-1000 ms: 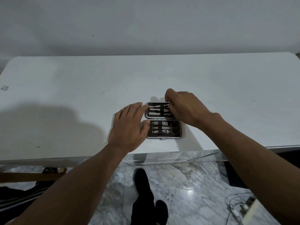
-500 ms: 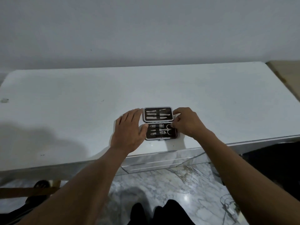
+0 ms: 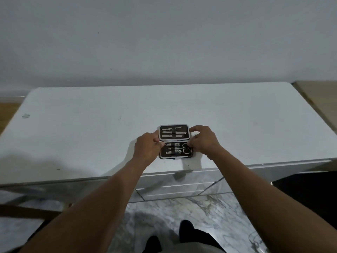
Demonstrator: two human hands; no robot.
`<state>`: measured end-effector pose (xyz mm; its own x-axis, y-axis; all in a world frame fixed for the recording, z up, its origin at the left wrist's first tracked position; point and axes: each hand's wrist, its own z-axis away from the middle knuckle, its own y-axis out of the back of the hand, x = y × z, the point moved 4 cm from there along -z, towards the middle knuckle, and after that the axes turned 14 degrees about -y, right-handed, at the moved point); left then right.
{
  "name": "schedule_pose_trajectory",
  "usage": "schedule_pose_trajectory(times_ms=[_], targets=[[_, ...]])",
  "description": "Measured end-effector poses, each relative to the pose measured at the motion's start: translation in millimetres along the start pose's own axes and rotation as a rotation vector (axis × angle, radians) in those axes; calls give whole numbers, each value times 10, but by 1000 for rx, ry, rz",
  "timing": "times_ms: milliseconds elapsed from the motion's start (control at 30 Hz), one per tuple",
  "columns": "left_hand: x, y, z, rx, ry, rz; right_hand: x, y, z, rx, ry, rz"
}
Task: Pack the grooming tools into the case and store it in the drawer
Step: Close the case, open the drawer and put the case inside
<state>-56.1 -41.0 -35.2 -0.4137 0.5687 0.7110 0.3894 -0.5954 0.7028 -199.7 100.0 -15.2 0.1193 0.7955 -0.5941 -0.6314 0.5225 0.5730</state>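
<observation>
A small dark grooming case (image 3: 175,141) lies open near the front edge of the white table (image 3: 91,128). Its far half, the lid (image 3: 174,132), is tilted up toward me and holds several metal tools. The near half (image 3: 176,151) holds clippers and small scissors. My left hand (image 3: 148,149) grips the case's left side at the hinge, fingers on the lid. My right hand (image 3: 205,141) grips the right side, fingers curled on the lid's edge.
A drawer front with a handle (image 3: 182,173) sits just under the table edge below the case. Marble floor (image 3: 200,212) lies beneath. My dark shoes (image 3: 186,232) show at the bottom. A wooden surface (image 3: 317,95) borders the table's right end.
My left hand went from lying flat beside the case to gripping its left side. My right hand came off the tools to the lid's right edge. The lid has tilted up.
</observation>
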Motion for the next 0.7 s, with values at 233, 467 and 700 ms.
schedule_pose_trajectory(times_ms=[233,467,700], targets=[[59,42,6,111,147,255,26,5,22,22,34,-34],[54,71,-38,111,193,311,57,-1,19,29,40,-87],[64,80,36,106,31,190,117,4,88,63,158,-53]])
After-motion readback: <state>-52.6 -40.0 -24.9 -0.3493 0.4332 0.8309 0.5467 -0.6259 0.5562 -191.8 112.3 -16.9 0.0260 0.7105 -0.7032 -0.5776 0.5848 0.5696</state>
